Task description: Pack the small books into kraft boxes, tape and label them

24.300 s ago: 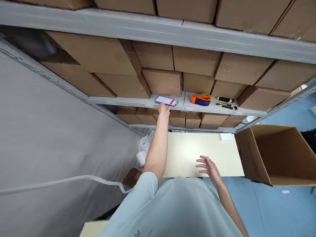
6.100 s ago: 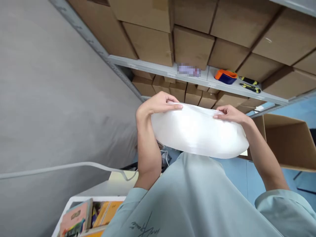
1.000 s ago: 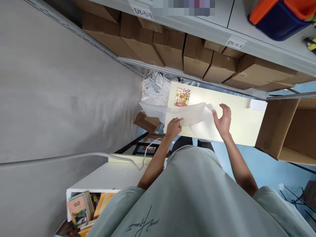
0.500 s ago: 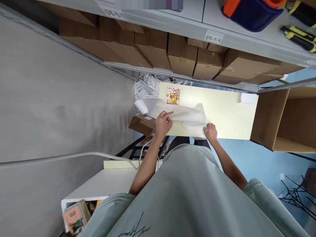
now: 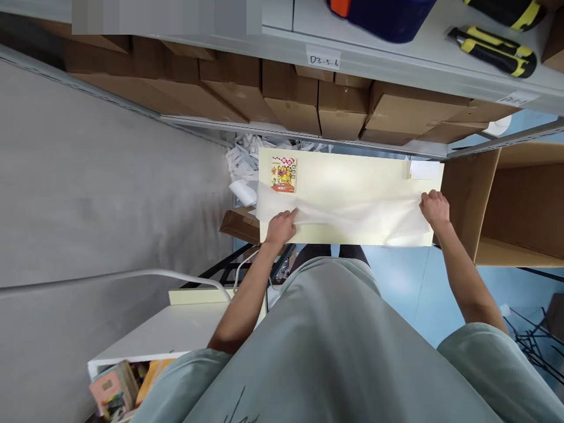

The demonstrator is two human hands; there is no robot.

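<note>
A thin, slightly see-through white wrapping sheet (image 5: 352, 212) stretches lengthwise over the pale yellow table (image 5: 352, 167). My right hand (image 5: 435, 208) is closed on its right end, near the table's right edge. At the left, my left hand (image 5: 281, 228) has its fingers curled at the sheet's near edge, the index finger somewhat extended onto it. Beyond that hand lies a small colourful cartoon booklet or packet (image 5: 284, 174), its lower edge beside the sheet. The white roll (image 5: 244, 192) sits just past the table's left edge.
Brown cartons (image 5: 343, 108) line the shelf above the table's far side. A large open cardboard box (image 5: 467, 200) stands at the right. White paper scraps (image 5: 244, 155) are heaped at the far left. A yellow-black utility knife (image 5: 496, 51) lies on the upper shelf.
My right hand has moved right, drawing the crumpled sheet out along the table. My left hand stays near the left end, on the sheet. The view has shifted somewhat to the right.
</note>
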